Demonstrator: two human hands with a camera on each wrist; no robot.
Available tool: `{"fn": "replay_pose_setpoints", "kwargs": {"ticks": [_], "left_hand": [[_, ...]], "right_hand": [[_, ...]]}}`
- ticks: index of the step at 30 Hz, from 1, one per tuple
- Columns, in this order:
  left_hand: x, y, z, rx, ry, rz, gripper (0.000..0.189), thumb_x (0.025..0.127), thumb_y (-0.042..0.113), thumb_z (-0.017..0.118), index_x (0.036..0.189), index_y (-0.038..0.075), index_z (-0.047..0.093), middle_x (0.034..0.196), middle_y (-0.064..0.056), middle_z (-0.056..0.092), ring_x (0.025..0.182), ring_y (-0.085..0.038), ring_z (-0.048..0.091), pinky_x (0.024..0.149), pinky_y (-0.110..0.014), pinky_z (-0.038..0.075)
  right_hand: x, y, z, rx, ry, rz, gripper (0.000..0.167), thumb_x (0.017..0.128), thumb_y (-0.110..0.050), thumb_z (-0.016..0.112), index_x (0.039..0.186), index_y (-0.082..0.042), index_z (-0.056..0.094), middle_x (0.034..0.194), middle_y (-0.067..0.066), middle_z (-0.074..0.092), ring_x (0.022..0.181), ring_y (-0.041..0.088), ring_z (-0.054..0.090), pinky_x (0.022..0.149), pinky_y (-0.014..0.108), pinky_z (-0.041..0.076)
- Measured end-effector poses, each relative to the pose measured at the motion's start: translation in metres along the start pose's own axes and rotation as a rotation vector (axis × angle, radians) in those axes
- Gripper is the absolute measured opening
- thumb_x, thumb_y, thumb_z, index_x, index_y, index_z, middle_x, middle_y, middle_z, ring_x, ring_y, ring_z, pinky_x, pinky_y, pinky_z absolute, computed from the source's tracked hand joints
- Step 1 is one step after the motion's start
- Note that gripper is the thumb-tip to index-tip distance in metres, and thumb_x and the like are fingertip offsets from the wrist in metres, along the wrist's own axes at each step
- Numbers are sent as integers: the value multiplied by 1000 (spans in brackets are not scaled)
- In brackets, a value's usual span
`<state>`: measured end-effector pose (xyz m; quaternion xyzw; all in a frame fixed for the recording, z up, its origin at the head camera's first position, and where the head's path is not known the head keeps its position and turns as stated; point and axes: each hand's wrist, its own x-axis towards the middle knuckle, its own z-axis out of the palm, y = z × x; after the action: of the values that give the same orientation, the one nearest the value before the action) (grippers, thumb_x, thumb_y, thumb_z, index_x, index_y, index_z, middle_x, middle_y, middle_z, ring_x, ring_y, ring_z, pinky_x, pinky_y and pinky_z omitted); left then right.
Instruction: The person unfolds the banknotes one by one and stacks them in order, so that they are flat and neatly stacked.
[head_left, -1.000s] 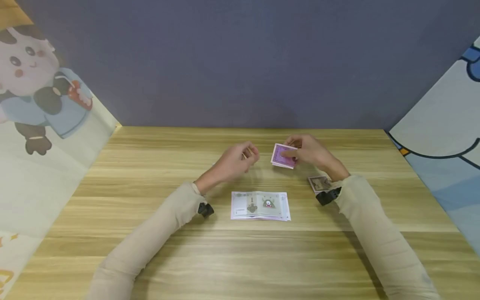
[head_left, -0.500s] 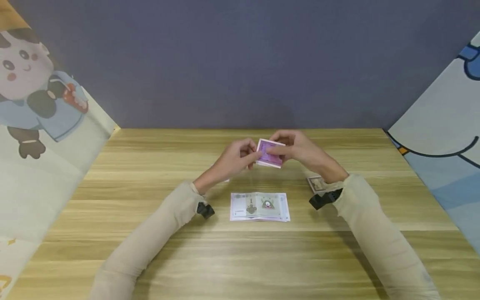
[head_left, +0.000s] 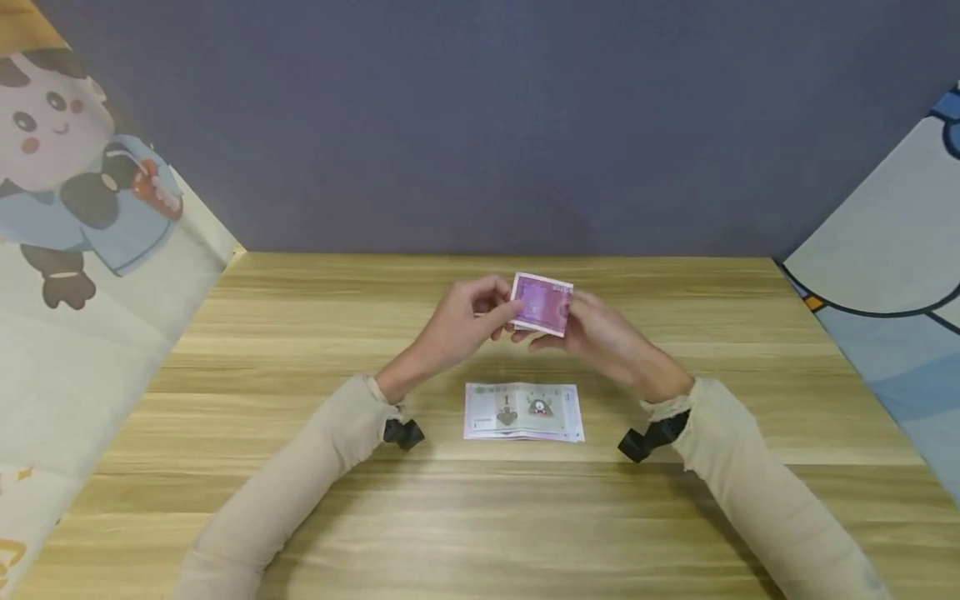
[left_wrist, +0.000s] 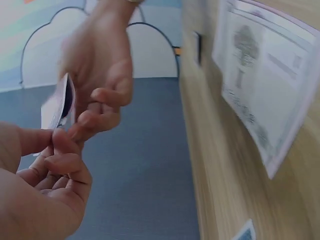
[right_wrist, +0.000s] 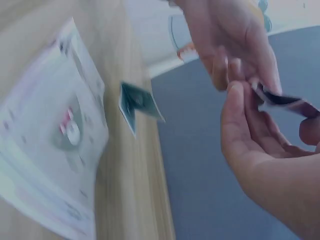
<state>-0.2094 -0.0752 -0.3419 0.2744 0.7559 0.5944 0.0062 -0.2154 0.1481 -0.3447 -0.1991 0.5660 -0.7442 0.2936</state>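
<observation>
A folded purple banknote [head_left: 542, 302] is raised above the far part of the table. My left hand [head_left: 461, 325] pinches its left edge, thumb in front and fingertips behind. My right hand [head_left: 611, 346] is at its right side, with curled fingers partly behind and below it. The right thumb is hidden in the head view; in the right wrist view its tip touches the note's end. Edge-on in the left wrist view, the folded note [left_wrist: 55, 110] shows a gap between its layers. Nearer the body lies a stack of pale banknotes [head_left: 522, 411], a grey-green one on top.
The wooden table [head_left: 495, 517] ends at a dark blue-grey panel [head_left: 495, 125]. A small folded green note [right_wrist: 140, 102] stands on the tabletop in the right wrist view. A small dark flat thing [left_wrist: 197, 47] lies farther along the table in the left wrist view.
My right hand has brought the purple note left to my left hand, which now pinches it. The right thumb has gone from the note's front to behind it, baring more of its face.
</observation>
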Motion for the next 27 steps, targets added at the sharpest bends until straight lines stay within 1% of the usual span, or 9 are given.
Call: {"fn": "replay_pose_setpoints", "kwargs": {"ticks": [3,6,11,14,17,20,23,25,27], "left_hand": [[-4,0,2,68,17,-2,8,96,10,66,93,2,66,77,-7,64,62,-20,57,51,-24,48],[-8,1,2,101,31,-16,8,94,9,68,95,2,68,77,-7,65,61,-18,57,51,-24,49],[-12,1,2,116,32,-26,9,93,9,69,97,0,69,77,-9,66,59,-17,56,50,-24,49],[-14,-1,1,119,37,-37,10,93,7,69,98,-1,69,77,-8,67,59,-17,57,50,-24,49],[-16,-1,2,113,42,-66,12,92,5,69,101,-2,67,79,-9,67,60,-19,58,50,-25,50],[-18,1,2,99,40,-86,13,92,4,69,102,-3,65,80,-13,67,60,-21,59,50,-27,51],[-21,2,1,78,39,-104,11,92,6,69,99,-2,64,80,-16,67,60,-22,59,51,-29,53],[-23,3,0,63,42,-119,9,94,7,68,97,0,64,79,-15,66,59,-21,58,50,-31,53],[-26,3,-2,47,47,-137,7,95,9,67,96,2,64,75,-13,64,57,-19,57,48,-30,51]], "right_hand": [[-3,4,8,-9,21,14,49,109,-31,37,148,-1,40,129,15,62,114,30,61,102,47,47],[-5,7,12,-31,53,24,50,109,-30,37,146,3,40,125,15,63,110,26,63,100,44,49],[-6,8,12,-72,81,33,48,109,-24,37,146,6,39,122,12,61,106,24,61,103,49,46],[-7,8,11,-108,97,39,48,108,-24,40,145,6,39,125,12,59,108,24,60,105,50,44],[-7,9,11,-134,115,43,47,108,-25,43,144,5,42,129,11,56,114,23,57,104,48,46],[-8,10,10,-131,134,40,41,107,-24,45,138,3,49,125,8,57,114,21,57,102,46,47],[-10,11,10,-128,156,21,29,106,-21,47,125,-2,57,115,5,58,106,17,57,95,40,51],[-11,11,10,-125,170,-1,21,105,-19,50,117,-6,61,110,5,60,101,17,58,92,38,52],[-13,11,10,-126,189,-24,16,104,-18,52,111,-7,62,106,5,61,97,17,60,90,39,53]]}}
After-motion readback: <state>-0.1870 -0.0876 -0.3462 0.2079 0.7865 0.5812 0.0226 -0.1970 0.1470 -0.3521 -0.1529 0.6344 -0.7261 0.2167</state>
